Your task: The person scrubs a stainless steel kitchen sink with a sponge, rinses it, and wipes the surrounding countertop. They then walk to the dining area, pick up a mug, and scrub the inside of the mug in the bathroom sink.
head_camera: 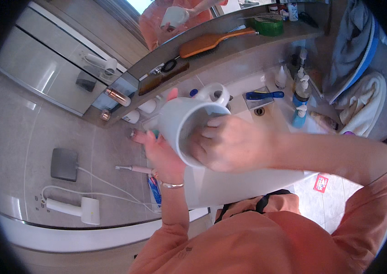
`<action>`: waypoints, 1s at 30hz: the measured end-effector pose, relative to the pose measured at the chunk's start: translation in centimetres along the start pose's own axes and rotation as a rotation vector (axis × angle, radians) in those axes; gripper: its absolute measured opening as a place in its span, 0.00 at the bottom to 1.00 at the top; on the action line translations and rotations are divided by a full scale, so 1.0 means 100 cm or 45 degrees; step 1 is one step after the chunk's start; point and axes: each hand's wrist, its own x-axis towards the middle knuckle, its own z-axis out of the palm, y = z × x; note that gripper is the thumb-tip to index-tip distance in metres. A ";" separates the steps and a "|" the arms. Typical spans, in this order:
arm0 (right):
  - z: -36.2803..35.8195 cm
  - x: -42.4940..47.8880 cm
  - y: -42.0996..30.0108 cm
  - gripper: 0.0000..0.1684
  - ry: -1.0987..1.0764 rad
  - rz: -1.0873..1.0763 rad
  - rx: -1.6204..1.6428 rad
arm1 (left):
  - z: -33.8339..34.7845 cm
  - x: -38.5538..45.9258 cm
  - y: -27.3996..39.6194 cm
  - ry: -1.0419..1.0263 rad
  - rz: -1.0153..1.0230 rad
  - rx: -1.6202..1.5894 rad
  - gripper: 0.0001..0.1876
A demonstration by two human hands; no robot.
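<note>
A large white cup-like container (pixel 171 118) is tilted over the white washbasin (pixel 214 186), its mouth turned toward my right arm. My left hand (pixel 160 154) holds it from the outside, at its lower left side. The fingers of my right hand (pixel 239 145) reach inside the mouth; their tips are hidden, so whether they grip anything cannot be told. Behind the container a white ring-shaped object (pixel 227 94) shows in part. To the right of that, a blue-handled brush (pixel 264 95) lies over a metal plate near the round basin fitting (pixel 259 111).
Pump bottles (pixel 302 90) crowd the right rim beside a white towel (pixel 368 102). Above runs a shelf (pixel 227 46) with a wooden hairbrush (pixel 202 45) and a green round container (pixel 268 26). At left are a pink electric toothbrush (pixel 140 169), toothpaste tube (pixel 154 190) and wall-hung white hair dryer (pixel 88 210).
</note>
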 end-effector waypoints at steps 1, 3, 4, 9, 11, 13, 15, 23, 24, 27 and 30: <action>-0.002 0.006 -0.008 0.10 -0.060 0.210 0.117 | 0.001 -0.001 -0.007 0.078 0.001 0.026 0.42; -0.008 0.019 -0.020 0.10 -0.171 0.622 0.358 | 0.000 -0.006 -0.015 0.241 0.008 0.085 0.45; -0.005 0.017 -0.020 0.11 -0.110 0.528 0.356 | -0.004 -0.008 -0.014 0.121 0.062 0.056 0.41; 0.001 0.001 0.043 0.08 0.036 -0.695 -0.219 | -0.023 -0.017 -0.011 0.195 0.206 0.339 0.36; -0.009 0.007 0.048 0.09 0.148 -0.636 -0.347 | -0.006 -0.012 -0.008 0.310 0.195 0.258 0.35; 0.001 0.007 0.029 0.09 0.185 -0.331 -0.204 | 0.005 -0.007 -0.002 0.230 0.178 0.122 0.36; 0.006 0.007 0.001 0.10 0.165 -0.081 0.051 | 0.007 -0.008 -0.002 0.245 0.195 0.115 0.36; -0.031 0.006 0.045 0.11 0.012 -0.724 -0.636 | 0.003 -0.015 0.007 0.474 0.211 0.455 0.33; -0.028 0.000 0.046 0.11 0.037 -0.535 -0.431 | 0.005 -0.012 0.009 0.455 0.209 0.393 0.32; -0.014 -0.004 0.010 0.13 0.095 -0.078 -0.227 | 0.010 -0.009 0.011 0.333 0.199 0.245 0.32; -0.013 -0.003 0.002 0.12 0.166 0.041 0.004 | 0.017 -0.008 0.007 0.390 0.205 0.271 0.33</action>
